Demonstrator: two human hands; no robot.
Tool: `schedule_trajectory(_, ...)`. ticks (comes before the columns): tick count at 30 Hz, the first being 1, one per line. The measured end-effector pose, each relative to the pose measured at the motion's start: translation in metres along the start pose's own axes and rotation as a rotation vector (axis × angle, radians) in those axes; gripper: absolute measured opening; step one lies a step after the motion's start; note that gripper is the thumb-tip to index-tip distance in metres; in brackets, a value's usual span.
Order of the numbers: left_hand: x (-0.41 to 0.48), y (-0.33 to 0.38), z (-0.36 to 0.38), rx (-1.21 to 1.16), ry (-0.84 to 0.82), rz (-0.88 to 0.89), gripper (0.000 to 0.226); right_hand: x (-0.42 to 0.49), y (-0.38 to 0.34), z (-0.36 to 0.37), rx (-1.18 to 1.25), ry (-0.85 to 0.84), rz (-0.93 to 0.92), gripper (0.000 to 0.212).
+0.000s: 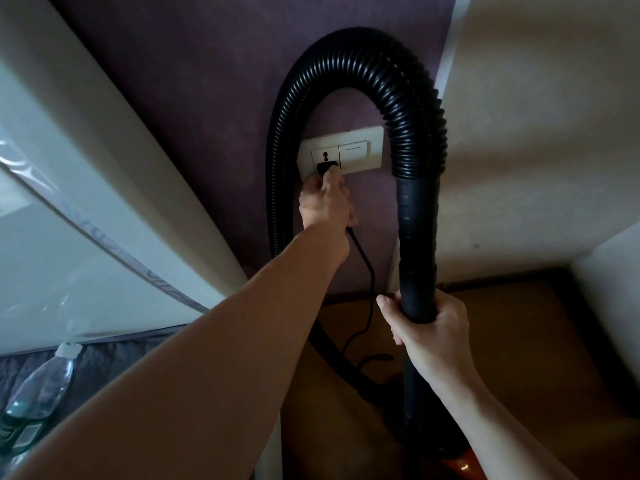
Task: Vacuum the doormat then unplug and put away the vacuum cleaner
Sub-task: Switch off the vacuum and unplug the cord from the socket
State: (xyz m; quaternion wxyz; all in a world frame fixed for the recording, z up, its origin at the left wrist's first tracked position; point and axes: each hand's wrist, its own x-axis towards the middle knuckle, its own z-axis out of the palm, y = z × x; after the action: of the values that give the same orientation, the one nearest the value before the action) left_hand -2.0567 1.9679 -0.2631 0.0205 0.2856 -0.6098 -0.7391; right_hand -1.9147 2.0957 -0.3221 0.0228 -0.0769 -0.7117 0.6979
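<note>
A black plug (326, 165) sits at the white wall socket plate (360, 152) on the purple wall. My left hand (325, 202) is stretched out and grips the plug, and its black cord (363, 271) hangs down to the floor. My right hand (427, 327) is closed around the black vacuum wand (417, 244). From the wand's top, the ribbed black hose (363, 60) arches over the socket and drops on the left side. An orange bit of the vacuum cleaner (457, 465) shows at the bottom edge. No doormat is in view.
A white door or cabinet panel (86, 168) slants along the left. A clear plastic bottle (38, 386) lies at the lower left on a grey quilted surface. A cream wall (536, 133) fills the right, with brown floor (502, 334) below it.
</note>
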Motion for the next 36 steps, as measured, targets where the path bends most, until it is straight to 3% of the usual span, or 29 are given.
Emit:
schedule_trajectory(7,-0.004,-0.006,0.004,-0.027,0.068,0.050,0.023,-0.001,0.002,0.001,-0.002,-0.007,0.008,0.032)
schedule_trajectory(15,-0.012,-0.011,0.002,0.127,0.142,0.169,0.021,-0.004,0.003,-0.002,-0.013,-0.032,-0.018,0.036)
schedule_trajectory(18,-0.050,-0.051,-0.011,0.426,-0.110,0.380,0.017,-0.007,0.002,-0.003,0.033,-0.028,0.037,0.032)
schedule_trajectory(20,-0.075,-0.077,-0.023,0.380,-0.249,0.301,0.018,-0.013,0.001,-0.007,0.030,-0.041,0.060,0.026)
schedule_trajectory(24,-0.090,-0.110,-0.036,0.277,-0.267,0.148,0.015,-0.037,-0.003,-0.028,-0.036,-0.031,0.044,0.023)
schedule_trajectory(31,-0.145,-0.157,-0.026,0.364,-0.307,0.086,0.009,-0.079,0.004,-0.096,-0.083,-0.069,0.047,0.022)
schedule_trajectory(36,-0.186,-0.194,-0.012,0.420,-0.403,0.072,0.020,-0.102,0.012,-0.157,-0.059,-0.091,0.072,0.019)
